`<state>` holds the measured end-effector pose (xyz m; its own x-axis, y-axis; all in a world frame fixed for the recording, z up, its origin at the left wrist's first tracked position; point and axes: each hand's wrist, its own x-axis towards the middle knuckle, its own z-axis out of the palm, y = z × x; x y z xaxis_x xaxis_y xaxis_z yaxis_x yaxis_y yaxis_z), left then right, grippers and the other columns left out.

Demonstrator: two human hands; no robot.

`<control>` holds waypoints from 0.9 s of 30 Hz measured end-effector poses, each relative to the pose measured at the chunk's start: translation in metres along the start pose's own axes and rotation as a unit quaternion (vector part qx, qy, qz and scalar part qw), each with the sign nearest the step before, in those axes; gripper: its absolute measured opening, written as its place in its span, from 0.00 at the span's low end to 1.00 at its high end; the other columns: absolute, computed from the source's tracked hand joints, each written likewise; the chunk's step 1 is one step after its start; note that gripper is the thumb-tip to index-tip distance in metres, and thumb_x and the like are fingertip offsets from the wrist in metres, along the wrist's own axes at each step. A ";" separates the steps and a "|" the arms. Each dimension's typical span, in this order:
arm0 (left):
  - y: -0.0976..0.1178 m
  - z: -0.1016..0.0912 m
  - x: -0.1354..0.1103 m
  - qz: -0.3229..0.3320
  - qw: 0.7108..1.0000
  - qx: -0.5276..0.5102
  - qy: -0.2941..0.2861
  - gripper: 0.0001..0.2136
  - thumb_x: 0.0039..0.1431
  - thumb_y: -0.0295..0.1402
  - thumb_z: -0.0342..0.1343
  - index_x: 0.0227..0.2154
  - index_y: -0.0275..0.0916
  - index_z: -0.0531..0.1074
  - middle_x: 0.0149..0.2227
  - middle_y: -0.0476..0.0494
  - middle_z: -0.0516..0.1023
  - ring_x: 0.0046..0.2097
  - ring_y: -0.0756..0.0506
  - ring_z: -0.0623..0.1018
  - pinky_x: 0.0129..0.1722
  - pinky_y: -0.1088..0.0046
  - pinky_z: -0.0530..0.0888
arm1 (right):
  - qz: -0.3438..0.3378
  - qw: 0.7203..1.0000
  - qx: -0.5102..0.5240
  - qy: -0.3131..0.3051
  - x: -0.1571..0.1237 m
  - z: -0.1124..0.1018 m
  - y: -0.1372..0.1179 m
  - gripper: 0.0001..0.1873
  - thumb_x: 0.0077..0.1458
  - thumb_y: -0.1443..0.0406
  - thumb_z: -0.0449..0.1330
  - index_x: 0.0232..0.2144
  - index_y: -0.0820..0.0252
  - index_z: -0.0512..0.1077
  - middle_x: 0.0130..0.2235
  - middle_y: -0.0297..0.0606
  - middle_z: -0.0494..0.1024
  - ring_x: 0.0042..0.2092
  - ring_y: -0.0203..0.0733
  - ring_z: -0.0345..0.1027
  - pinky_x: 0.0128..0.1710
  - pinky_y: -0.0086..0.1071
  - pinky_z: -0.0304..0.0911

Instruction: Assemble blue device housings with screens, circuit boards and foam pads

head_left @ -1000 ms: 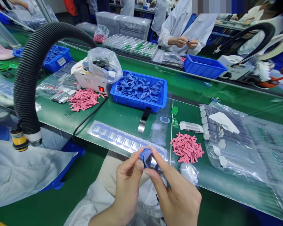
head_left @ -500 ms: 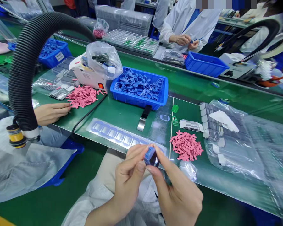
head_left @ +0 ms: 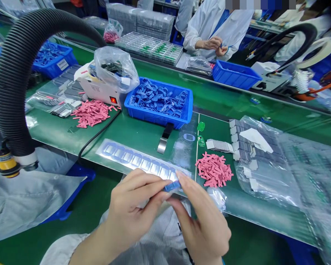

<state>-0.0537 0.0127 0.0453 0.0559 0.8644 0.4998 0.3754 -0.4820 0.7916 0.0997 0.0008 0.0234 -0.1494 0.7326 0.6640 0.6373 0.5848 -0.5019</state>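
Observation:
A small blue plastic frame (head_left: 172, 186) is pinched between my two hands, over the front edge of the bench. My left hand (head_left: 138, 200) grips its left end with thumb and fingertips. On the right end, the index finger and thumb of my right hand (head_left: 202, 217) are closed. Fingers cover parts of the frame. Just behind my hands lies a clear strip of film stickers (head_left: 136, 159) with rounded outlines. Farther back, a blue bin (head_left: 160, 117) holds many similar blue frames. A pile of pink strips (head_left: 214, 169) lies to the right of my hands.
A black ducted hose (head_left: 9, 84) arches at the left. Near the bin stand a white machine (head_left: 99, 90) and another pink pile (head_left: 90, 113). Grey pads in plastic (head_left: 260, 158) lie at the right. Across the bench, a co-worker's hands (head_left: 216, 46) hold a small part.
The blue frame has been turned so its narrow side faces up. My left hand has shifted left and rotated over. The neighbour's hand at the left has left the pink pile.

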 end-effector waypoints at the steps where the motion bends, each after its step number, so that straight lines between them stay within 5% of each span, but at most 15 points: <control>1: -0.001 -0.001 -0.001 0.023 1.000 0.005 -0.006 0.11 0.52 0.21 0.59 0.38 0.39 0.78 0.31 0.46 0.81 0.30 0.48 0.76 0.29 0.72 0.73 | 0.041 0.997 0.052 -0.028 0.001 -0.003 0.002 0.18 0.55 0.72 0.60 0.49 0.60 0.70 0.43 0.41 0.80 0.46 0.45 0.75 0.45 0.36 0.73; 4: -0.002 -0.003 -0.004 0.070 0.997 0.006 -0.028 0.13 0.53 0.21 0.57 0.41 0.39 0.76 0.32 0.44 0.80 0.30 0.47 0.75 0.29 0.71 0.73 | 0.152 0.963 0.201 -0.091 0.002 -0.012 0.007 0.10 0.58 0.71 0.56 0.41 0.55 0.71 0.40 0.38 0.80 0.43 0.42 0.75 0.42 0.34 0.74; 7: 0.000 -0.006 -0.004 0.059 0.997 -0.005 -0.052 0.12 0.55 0.22 0.56 0.41 0.39 0.76 0.32 0.44 0.80 0.32 0.47 0.76 0.32 0.71 0.74 | 0.165 0.947 0.259 -0.095 0.002 -0.015 0.011 0.08 0.57 0.72 0.57 0.38 0.55 0.71 0.36 0.37 0.79 0.41 0.42 0.75 0.38 0.33 0.73; 11: 0.001 -0.006 0.000 0.004 0.995 -0.013 -0.095 0.10 0.54 0.27 0.60 0.40 0.39 0.75 0.34 0.44 0.80 0.36 0.46 0.77 0.36 0.70 0.75 | 0.126 0.957 0.239 -0.106 0.002 -0.014 0.013 0.11 0.56 0.74 0.57 0.39 0.56 0.71 0.36 0.37 0.79 0.41 0.42 0.74 0.40 0.35 0.72; 18: -0.007 -0.002 0.000 0.074 0.994 0.009 -0.074 0.07 0.54 0.27 0.61 0.37 0.38 0.76 0.26 0.46 0.81 0.26 0.48 0.76 0.25 0.72 0.72 | 0.028 0.980 0.147 -0.128 0.005 -0.019 0.015 0.11 0.56 0.75 0.56 0.40 0.58 0.70 0.34 0.38 0.80 0.39 0.41 0.76 0.41 0.34 0.73; 23: -0.011 -0.004 0.001 0.033 0.986 0.027 -0.163 0.07 0.56 0.29 0.59 0.38 0.42 0.76 0.29 0.48 0.83 0.30 0.47 0.79 0.30 0.73 0.75 | -0.007 0.982 0.091 -0.165 0.003 -0.024 0.023 0.12 0.55 0.74 0.58 0.42 0.57 0.70 0.35 0.37 0.80 0.38 0.40 0.76 0.41 0.36 0.73; 27: -0.013 0.002 -0.004 0.048 0.986 0.066 -0.147 0.09 0.56 0.24 0.56 0.39 0.41 0.75 0.29 0.48 0.82 0.30 0.47 0.77 0.29 0.73 0.75 | 0.029 0.991 0.069 -0.110 -0.001 -0.020 0.021 0.12 0.52 0.71 0.63 0.41 0.58 0.70 0.35 0.38 0.80 0.37 0.42 0.76 0.39 0.35 0.74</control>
<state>-0.0568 0.0159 0.0326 0.3562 0.8293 0.4307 0.4721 -0.5574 0.6829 0.1289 0.0055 0.0236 -0.2856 0.8161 0.5024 0.5421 0.5699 -0.6176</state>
